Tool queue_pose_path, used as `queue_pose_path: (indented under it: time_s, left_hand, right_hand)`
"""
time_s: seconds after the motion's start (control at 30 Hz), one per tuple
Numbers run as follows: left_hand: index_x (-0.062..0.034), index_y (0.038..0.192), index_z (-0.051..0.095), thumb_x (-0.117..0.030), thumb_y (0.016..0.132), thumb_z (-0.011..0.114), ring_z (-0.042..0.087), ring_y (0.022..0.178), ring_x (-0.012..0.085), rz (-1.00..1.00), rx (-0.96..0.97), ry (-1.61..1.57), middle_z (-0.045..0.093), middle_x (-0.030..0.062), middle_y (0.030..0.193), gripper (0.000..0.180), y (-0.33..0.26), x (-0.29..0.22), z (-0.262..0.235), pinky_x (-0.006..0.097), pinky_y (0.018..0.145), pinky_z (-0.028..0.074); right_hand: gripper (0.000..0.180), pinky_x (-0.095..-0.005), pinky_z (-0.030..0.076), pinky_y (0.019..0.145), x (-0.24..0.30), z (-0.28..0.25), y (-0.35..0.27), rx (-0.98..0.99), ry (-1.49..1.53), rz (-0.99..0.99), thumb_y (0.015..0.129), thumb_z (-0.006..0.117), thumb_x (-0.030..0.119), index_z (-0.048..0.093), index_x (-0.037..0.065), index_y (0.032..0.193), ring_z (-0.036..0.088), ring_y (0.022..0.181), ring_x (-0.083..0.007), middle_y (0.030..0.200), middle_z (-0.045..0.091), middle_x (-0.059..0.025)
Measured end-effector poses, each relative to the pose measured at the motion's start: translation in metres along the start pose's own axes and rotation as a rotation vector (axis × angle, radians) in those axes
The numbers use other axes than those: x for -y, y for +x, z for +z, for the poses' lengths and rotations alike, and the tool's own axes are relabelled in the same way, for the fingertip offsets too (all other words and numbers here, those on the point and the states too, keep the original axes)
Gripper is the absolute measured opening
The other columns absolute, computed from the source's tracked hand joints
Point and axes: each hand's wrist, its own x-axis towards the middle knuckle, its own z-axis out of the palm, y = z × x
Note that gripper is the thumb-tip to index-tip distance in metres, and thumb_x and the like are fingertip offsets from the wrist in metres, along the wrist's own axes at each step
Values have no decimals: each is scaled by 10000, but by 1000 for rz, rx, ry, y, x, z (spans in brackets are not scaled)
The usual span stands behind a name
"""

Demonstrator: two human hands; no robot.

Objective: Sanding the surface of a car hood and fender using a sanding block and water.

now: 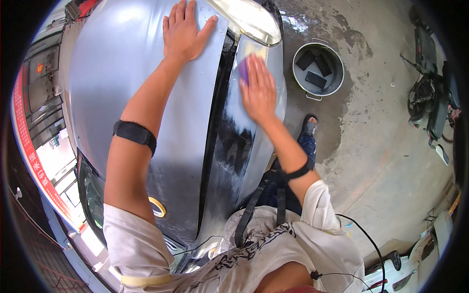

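Fingers of the left hand lie spread and flat on the silver hood, bracing. Right hand presses a purple pad against the fender just below the headlight, fingers close together and somewhat blurred; most of the pad is hidden beneath the palm. Recommended practice: keep the pad flat, pressure even, strokes overlapping, clear of the dark panel gap. Fender surface appears wet and glossy, reflecting dark shapes. Concrete floor shows a damp patch around a grey bucket holding dark blocks. A scooter stands well apart
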Motion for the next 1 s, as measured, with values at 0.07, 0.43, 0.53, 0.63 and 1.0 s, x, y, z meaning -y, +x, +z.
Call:
queue_pose_path:
  time_s: [0.07,0.43,0.53,0.63,1.0]
  left_hand:
    - [25,1530,393,-490,971,582,314,1494,426,7,-1,-9,373,257,1599,783,2,-4,2,538,1238,216]
    - [24,1516,412,-485,963,591,318,1488,423,-6,-22,-51,374,254,1596,773,3,-8,2,541,1228,231]
    - [21,1520,408,-492,963,589,317,1490,420,6,-30,30,370,251,1599,778,3,0,5,542,1231,226]
    - [21,1522,403,-494,962,589,315,1493,416,-14,3,21,373,249,1598,783,-3,5,2,544,1232,225]
    - [21,1524,398,-487,962,595,315,1496,409,-22,-15,2,374,243,1600,782,-1,-2,0,549,1231,226]
  right_hand:
    - [661,-483,328,1194,-11,2,32,-20,6,-3,954,647,234,435,42,1549,379,1507,-335,1611,429,-155]
    - [687,-480,348,1187,-11,-6,22,-27,-41,21,941,654,213,412,9,1551,380,1504,-346,1624,401,-172]
    - [683,-482,349,1182,11,1,-4,-58,-21,113,942,654,208,415,-1,1546,389,1498,-356,1615,412,-184]
    - [672,-482,360,1166,23,3,-31,-28,-36,136,944,647,207,424,-6,1541,395,1492,-364,1610,416,-193]
    - [592,-502,395,1117,2,8,6,-88,-91,208,992,609,244,462,12,1517,434,1459,-363,1592,443,-175]
